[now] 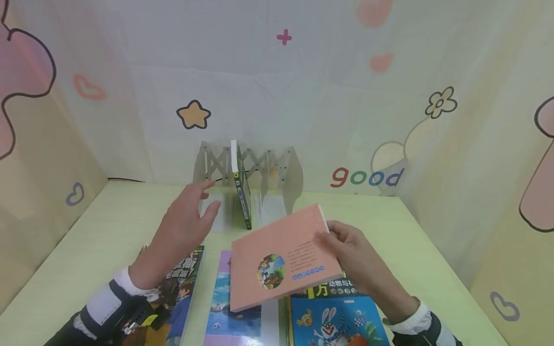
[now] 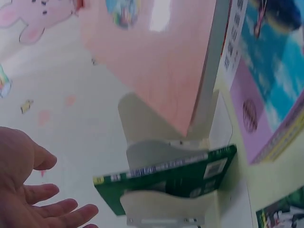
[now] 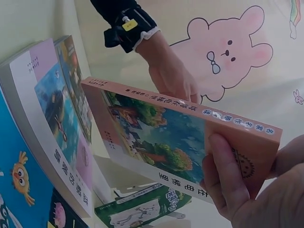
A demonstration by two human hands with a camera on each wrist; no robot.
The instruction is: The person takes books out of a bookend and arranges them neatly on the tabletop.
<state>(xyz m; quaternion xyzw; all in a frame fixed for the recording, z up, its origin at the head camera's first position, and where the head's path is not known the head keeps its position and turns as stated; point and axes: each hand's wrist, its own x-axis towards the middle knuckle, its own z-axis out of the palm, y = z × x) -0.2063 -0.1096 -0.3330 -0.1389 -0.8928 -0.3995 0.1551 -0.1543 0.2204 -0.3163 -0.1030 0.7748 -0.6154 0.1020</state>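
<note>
Right hand grips pink book edge; left hand open near rack.

Soft even light, blurry wrist views

The right hand holds a pink book by its right edge, thumb on the back cover, the fingers underneath, the book tilted above the tabletop. Below those fingers lies a blue rabbit book; left of it, under the pink book, a purple-edged book. The left hand hovers with fingers relaxed and spread, holding nothing. Just beyond its fingertips stands a folding metal bookstand with a green book upright in it. Beneath the left wrist lies a dark comic-cover book.
</note>
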